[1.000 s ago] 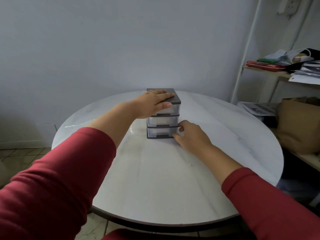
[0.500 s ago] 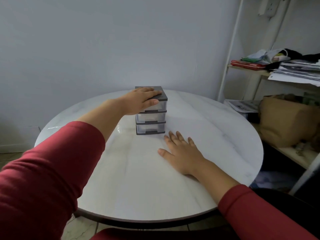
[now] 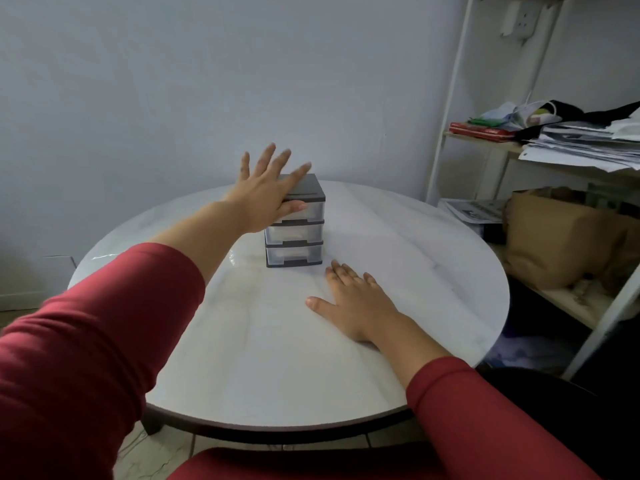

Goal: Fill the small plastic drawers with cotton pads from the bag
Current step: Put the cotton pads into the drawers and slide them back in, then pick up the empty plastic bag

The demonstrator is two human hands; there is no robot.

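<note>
Hiding one corner of drawer unit (image 3: 298,233), splayed left hand (image 3: 265,195)

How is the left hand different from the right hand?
The left hand is raised by the top of the drawers; the right hand lies flat on the table. The left hand's fingers fan wide; the right hand's sit closer together. Both are open, holding nothing, with red sleeves.
</note>
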